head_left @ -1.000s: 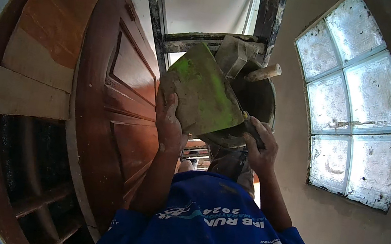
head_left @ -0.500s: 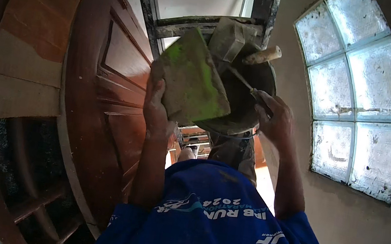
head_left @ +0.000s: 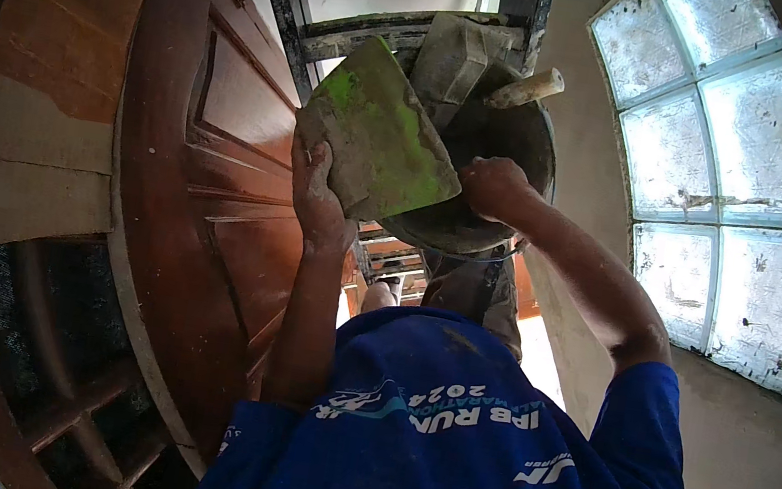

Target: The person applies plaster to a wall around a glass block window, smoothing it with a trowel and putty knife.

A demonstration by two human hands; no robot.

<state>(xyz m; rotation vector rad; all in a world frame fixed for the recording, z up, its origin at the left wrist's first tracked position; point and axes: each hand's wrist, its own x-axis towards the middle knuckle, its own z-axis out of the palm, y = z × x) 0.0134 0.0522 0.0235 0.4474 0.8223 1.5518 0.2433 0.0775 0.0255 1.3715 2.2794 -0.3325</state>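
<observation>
My left hand (head_left: 318,188) grips a green plastering float (head_left: 382,137) from below, its flat face smeared with grey mortar. Over the black bucket (head_left: 537,170), my right hand (head_left: 497,189) is closed in a fist near the float's right edge. The trowel in that fist showed clearly half a second ago; now its handle and blade are hidden. A grey, mortar-caked, box-like piece (head_left: 451,59) lies across the bucket's far side. Beside it a tool's pale wooden handle (head_left: 527,89) sticks out over the rim.
Behind the bucket stands a dark, stained frame (head_left: 361,38). A brown panelled door (head_left: 233,150) is close on the left, with cardboard (head_left: 44,132) beyond it. To the right is a plastered wall (head_left: 593,244) with a glass-block window (head_left: 712,191). Slats (head_left: 393,265) show below.
My right hand has moved left and inward over the bucket, its forearm swinging across and the trowel going out of sight. The float has shifted slightly left and up.
</observation>
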